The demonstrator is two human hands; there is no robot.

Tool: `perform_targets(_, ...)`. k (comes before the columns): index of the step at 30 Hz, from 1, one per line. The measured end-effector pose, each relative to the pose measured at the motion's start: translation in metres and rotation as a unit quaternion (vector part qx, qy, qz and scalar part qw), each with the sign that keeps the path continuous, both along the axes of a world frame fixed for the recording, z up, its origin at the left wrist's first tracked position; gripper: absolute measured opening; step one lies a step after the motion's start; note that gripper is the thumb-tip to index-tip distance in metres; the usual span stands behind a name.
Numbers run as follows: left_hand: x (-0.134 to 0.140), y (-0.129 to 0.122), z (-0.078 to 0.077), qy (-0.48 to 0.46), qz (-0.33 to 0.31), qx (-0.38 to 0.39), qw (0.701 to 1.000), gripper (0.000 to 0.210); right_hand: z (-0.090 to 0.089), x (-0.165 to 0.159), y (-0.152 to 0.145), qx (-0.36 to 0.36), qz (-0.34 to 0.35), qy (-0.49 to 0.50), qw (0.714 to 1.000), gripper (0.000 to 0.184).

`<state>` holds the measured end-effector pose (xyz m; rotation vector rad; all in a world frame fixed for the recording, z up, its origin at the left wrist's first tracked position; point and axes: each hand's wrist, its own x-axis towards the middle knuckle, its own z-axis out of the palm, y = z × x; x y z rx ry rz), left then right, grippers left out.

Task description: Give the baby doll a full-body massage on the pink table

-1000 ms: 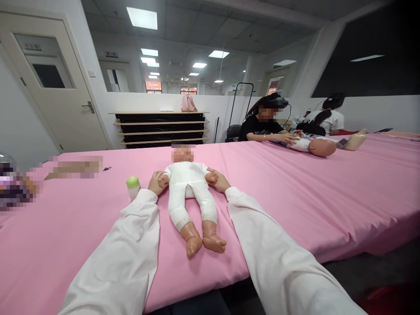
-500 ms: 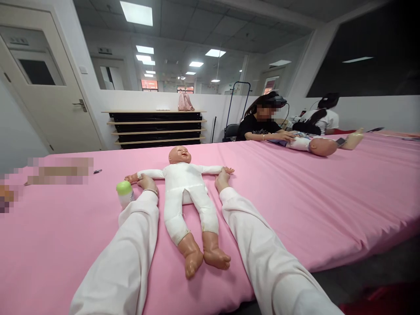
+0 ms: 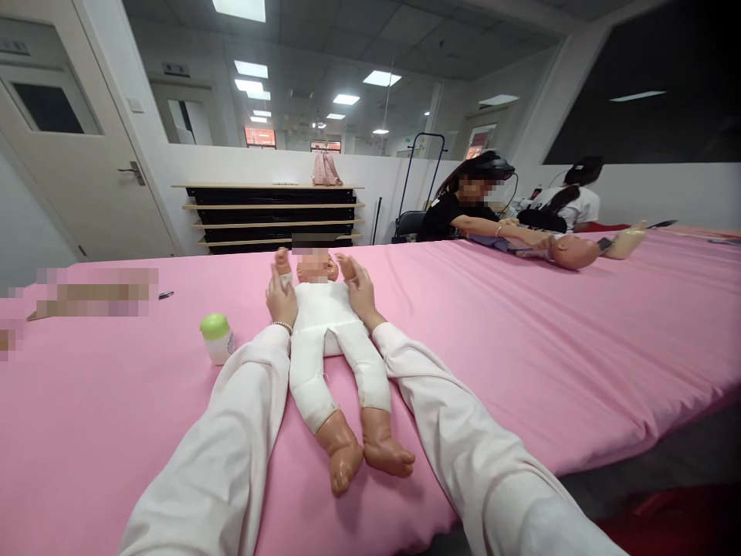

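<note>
A baby doll (image 3: 327, 309) with a white cloth body lies on its back, its bare feet pointing toward me. Both of its arms are bent up beside its head, which is partly blurred out. My left hand (image 3: 282, 301) is closed round the doll's arm on the left, and the doll's small hand shows above my fingers. On the other side, my right hand (image 3: 362, 293) grips the other arm near the head. Left of my left forearm stands a white bottle with a green lid (image 3: 216, 337).
Pink cloth (image 3: 521, 371) covers the wide table. A pen (image 3: 166, 295) lies at the left near a blurred patch. Across the table, a person in black (image 3: 445, 216) handles another doll (image 3: 573, 252), with a pale bottle (image 3: 628, 241) beside it. Another person (image 3: 584, 202) sits behind.
Both my hands have moved inward and up, bringing the doll's arms from spread out sideways to bent beside its head. The person across has reached farther toward the other doll's head.
</note>
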<state>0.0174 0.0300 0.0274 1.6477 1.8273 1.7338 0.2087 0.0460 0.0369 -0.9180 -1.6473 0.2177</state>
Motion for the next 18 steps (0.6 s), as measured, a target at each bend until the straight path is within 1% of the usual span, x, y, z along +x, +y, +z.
perform_targets(2,0.004,0.001,0.004,0.063,-0.034,0.000,0.997,0.060,0.009,-0.012,-0.001,0.018,0.046,-0.087,0.995,0.050)
perform_targets(4,0.009,0.001,0.008,0.142,-0.058,-0.020,0.988,0.056,0.012,-0.018,-0.002,0.011,0.063,-0.171,0.983,0.044)
perform_targets(8,0.012,-0.004,0.013,0.289,-0.060,-0.086,0.952,0.048,0.013,-0.023,-0.008,-0.042,0.028,-0.270,0.962,0.038)
perform_targets(11,0.012,-0.007,0.014,0.330,-0.058,-0.102,0.937,0.046,0.015,-0.024,-0.012,-0.065,0.017,-0.303,0.951,0.038)
perform_targets(13,0.011,-0.006,0.012,0.324,-0.065,-0.096,0.939,0.047,0.016,-0.025,-0.013,-0.062,0.020,-0.298,0.952,0.038)
perform_targets(15,0.009,-0.003,0.009,0.274,-0.062,-0.081,0.956,0.051,0.015,-0.024,-0.013,-0.047,0.024,-0.258,0.965,0.041)
perform_targets(16,0.007,-0.001,0.006,0.229,-0.053,-0.070,0.970,0.053,0.013,-0.023,-0.012,-0.040,0.022,-0.216,0.975,0.042)
perform_targets(18,0.001,0.003,-0.001,0.116,-0.033,-0.038,0.992,0.058,0.007,-0.017,-0.008,-0.040,0.000,-0.082,0.996,0.048)
